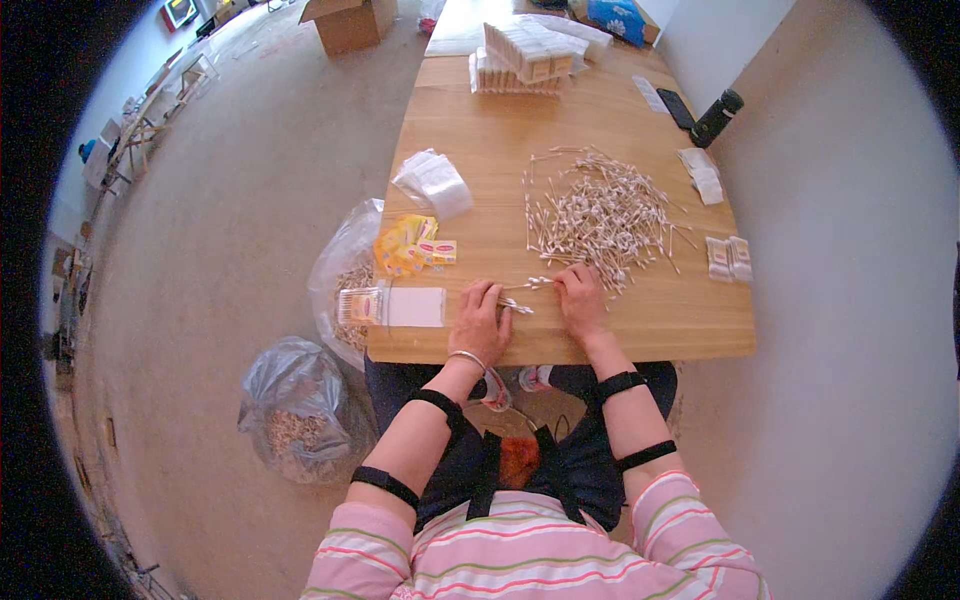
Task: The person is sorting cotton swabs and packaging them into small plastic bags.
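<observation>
Workshop, probably — swab heap (pixel 605 212), concrete floor (pixel 260 180).

Swabs (pixel 605 205) look cotton-tipped and matt, the table (pixel 475 130) smooth wood.

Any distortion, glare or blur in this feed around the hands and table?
Head view: fisheye bending with black corners, the wooden table bowing along its right side; head view: highlights streak the grey plastic bag; head view: left hand and right hand look fairly sharp, but stems crowd together in the swab pile.

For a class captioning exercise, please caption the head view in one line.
Left hand and right hand handle cotton swabs near a large loose pile on a wooden table.
</observation>
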